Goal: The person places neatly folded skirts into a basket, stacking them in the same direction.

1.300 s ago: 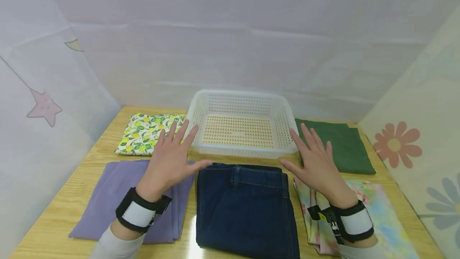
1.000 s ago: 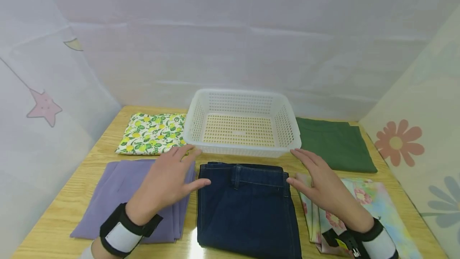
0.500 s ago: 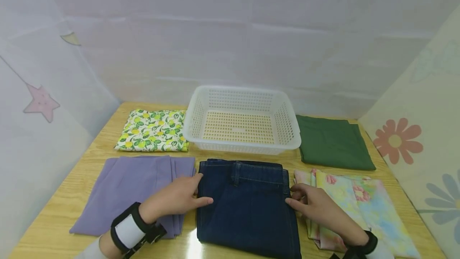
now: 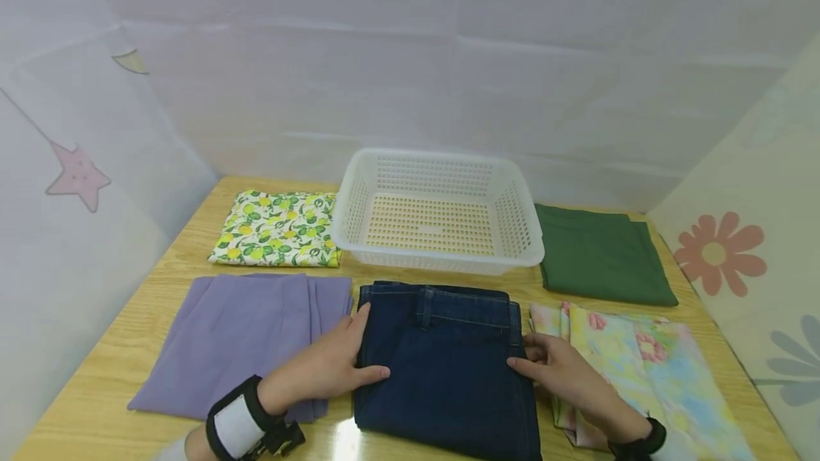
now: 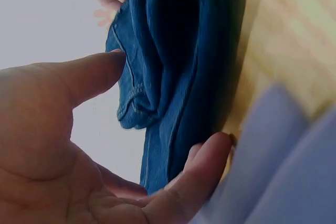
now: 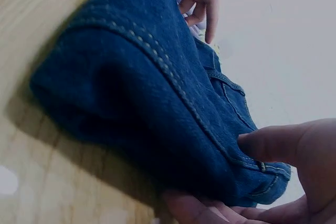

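Dark blue folded jeans [image 4: 448, 375] lie at the front middle of the table, waistband toward the basket. My left hand [image 4: 336, 365] grips their left side, thumb on top and fingers along the folded edge. In the left wrist view, that thumb [image 5: 97, 77] meets the denim while the fingers reach low beside the table. At the opposite side, my right hand [image 4: 566, 375] holds the jeans' edge, its thumb [image 6: 268, 142] on the upper layer and its fingers curled low by the tabletop. Folded purple cloth [image 4: 237, 340] lies by the left hand, pastel floral cloth [image 4: 653, 368] by the right.
Behind the jeans stands a white perforated plastic basket [image 4: 442, 260] with nothing in it. Folded lemon-print fabric [image 4: 275, 230] lies to its left, folded green fabric [image 4: 602, 255] to its right. White and floral cloth walls [image 4: 410, 77] enclose the wooden table [image 4: 96, 375].
Both hands have come down and back from above the table, with fingers spread, to the two sides of the jeans, and now hold their edges. The jeans stay in place.
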The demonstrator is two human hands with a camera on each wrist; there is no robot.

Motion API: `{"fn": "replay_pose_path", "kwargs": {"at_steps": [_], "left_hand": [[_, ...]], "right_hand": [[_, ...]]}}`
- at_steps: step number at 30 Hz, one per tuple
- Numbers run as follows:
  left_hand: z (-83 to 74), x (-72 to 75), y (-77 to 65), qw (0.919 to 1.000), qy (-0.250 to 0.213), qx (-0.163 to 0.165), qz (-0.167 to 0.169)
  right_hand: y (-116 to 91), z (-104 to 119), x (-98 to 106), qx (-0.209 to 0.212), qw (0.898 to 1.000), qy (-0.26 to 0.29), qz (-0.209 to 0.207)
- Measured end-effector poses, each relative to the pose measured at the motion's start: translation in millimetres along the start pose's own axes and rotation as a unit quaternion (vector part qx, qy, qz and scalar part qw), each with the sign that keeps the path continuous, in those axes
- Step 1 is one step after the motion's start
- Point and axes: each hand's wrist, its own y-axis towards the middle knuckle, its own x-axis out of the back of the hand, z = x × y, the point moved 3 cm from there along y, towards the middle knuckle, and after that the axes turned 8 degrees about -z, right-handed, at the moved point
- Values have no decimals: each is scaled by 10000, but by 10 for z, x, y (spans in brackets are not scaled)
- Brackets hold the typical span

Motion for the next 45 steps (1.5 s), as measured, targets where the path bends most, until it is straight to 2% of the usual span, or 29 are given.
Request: {"fn": "replay_pose_path", "kwargs": {"at_steps": [9, 12, 15, 18, 22, 24, 28, 31, 34, 37, 40, 45], "left_hand": [[25, -109, -21, 9959, -906, 51, -40], [39, -114, -9, 9906, -1346, 154, -192], [52, -115, 2, 9826, -1821, 208, -299], [66, -121, 10, 9778, -2063, 251, -276], [86, -157, 24, 9764, -2117, 408, -136], [88, -179, 31, 9764, -2131, 336, -74], [75, -227, 52, 9723, -2335, -37, 130], [66, -248, 63, 9705, -2404, -114, 163], [68, -254, 64, 9725, -2326, 108, 67], [77, -262, 84, 9675, -2517, 244, 81], [89, -260, 107, 9602, -2776, 301, 80], [102, -253, 121, 9543, -2974, 211, 190]], "right_hand": [[9, -36, -82, -362, 9992, 150, 31], [-1, -37, -106, -309, 9995, 64, -37], [-15, -32, -129, -280, 9990, 319, -127], [-22, -9, -152, -285, 9970, 718, -29], [-16, 11, -158, -391, 9972, 604, 189], [-18, 18, -159, -449, 9974, 507, 238], [-42, 38, -179, -512, 9954, 750, 308], [-54, 46, -202, -697, 9906, 1116, 380], [-59, 27, -220, -885, 9817, 1607, 519], [-66, -7, -225, -1039, 9677, 2180, 719], [-69, -40, -223, -1095, 9573, 2523, 894], [-48, -40, -224, -1110, 9560, 2565, 888]]}}
